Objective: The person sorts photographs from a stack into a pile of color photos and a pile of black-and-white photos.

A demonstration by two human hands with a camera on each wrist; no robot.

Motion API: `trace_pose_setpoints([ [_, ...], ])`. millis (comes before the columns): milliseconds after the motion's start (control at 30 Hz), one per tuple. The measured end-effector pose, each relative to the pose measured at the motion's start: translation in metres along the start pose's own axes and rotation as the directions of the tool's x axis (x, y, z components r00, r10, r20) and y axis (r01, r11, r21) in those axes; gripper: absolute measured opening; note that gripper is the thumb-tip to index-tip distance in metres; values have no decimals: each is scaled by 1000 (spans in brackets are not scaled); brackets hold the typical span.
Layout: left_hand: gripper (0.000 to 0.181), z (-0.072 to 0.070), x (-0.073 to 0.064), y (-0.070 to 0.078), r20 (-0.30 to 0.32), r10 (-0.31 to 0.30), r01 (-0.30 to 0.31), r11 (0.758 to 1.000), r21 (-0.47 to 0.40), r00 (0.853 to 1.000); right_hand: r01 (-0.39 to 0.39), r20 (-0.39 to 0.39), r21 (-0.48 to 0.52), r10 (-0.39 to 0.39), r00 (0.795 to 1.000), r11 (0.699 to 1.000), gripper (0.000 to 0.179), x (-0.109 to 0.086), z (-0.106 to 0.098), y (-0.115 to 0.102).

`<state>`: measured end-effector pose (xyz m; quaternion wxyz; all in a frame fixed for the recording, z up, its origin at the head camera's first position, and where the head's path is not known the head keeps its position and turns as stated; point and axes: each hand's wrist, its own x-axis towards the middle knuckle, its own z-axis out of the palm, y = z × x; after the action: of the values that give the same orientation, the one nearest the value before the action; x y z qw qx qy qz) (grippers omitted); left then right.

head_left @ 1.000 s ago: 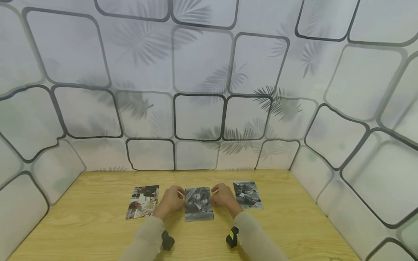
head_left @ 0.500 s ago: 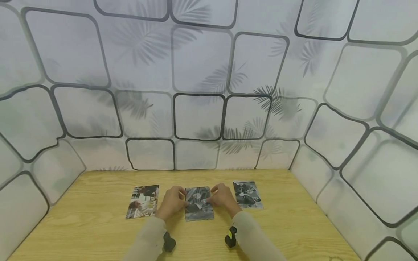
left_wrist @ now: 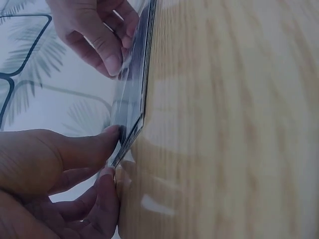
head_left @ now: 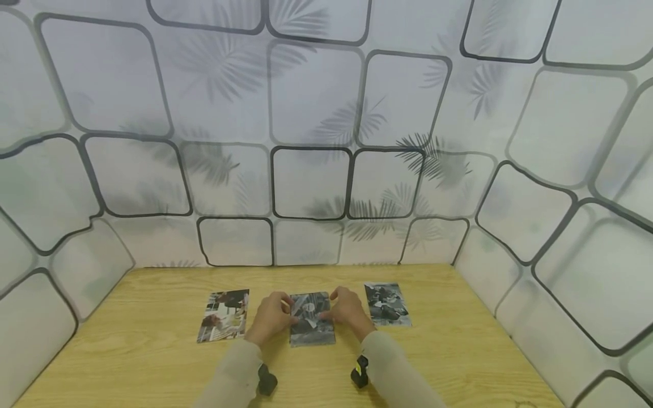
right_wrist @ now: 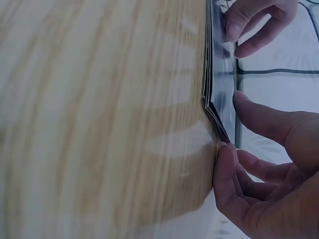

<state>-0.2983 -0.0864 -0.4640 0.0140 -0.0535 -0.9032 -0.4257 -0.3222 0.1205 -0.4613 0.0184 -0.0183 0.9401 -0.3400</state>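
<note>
A stack of glossy black-and-white photo prints (head_left: 312, 334) lies flat in the middle of the table, between both hands. In the left wrist view, my left hand (left_wrist: 45, 174) has its thumb on the top print and curled fingers against the edge, pinching the stack's side. Opposite, my right hand (head_left: 349, 310) does likewise; the right wrist view shows the layered edge of the stack (right_wrist: 215, 89) between its thumb and fingers. To the left lies a photo print (head_left: 224, 317) with lighter areas; to the right, another dark photo print (head_left: 386, 305).
A light wood-grain table (head_left: 153, 362) bears everything. Pale cloth walls (head_left: 316, 181) with a grey outline and leaf pattern enclose its back and sides. A small black device (head_left: 267, 381) is worn at each wrist.
Both thumbs have moved inward from beside the middle stack onto its top print. The hands have shifted slightly closer together. The two outer prints have stayed in place.
</note>
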Motion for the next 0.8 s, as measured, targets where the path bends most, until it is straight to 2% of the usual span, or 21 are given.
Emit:
trace_pose_setpoints([
  [133,38,2,0,0,1,1,-1,1000,22,1000,15,-5,-31,-15,1000,999,52,-2,0,0],
  [400,37,2,1,0,16,-1,1,1000,25,1000,5,12,32,-5,1000,999,50,-2,-3,6],
  [633,34,-1,1,2,40,-9,9,1000,-12,999,6,7,58,-6,1000,998,49,-2,-6,7],
  [800,34,-4,-1,5,41,-15,17,998,-57,999,37,-7,51,-37,999,998,50,-3,-9,7],
])
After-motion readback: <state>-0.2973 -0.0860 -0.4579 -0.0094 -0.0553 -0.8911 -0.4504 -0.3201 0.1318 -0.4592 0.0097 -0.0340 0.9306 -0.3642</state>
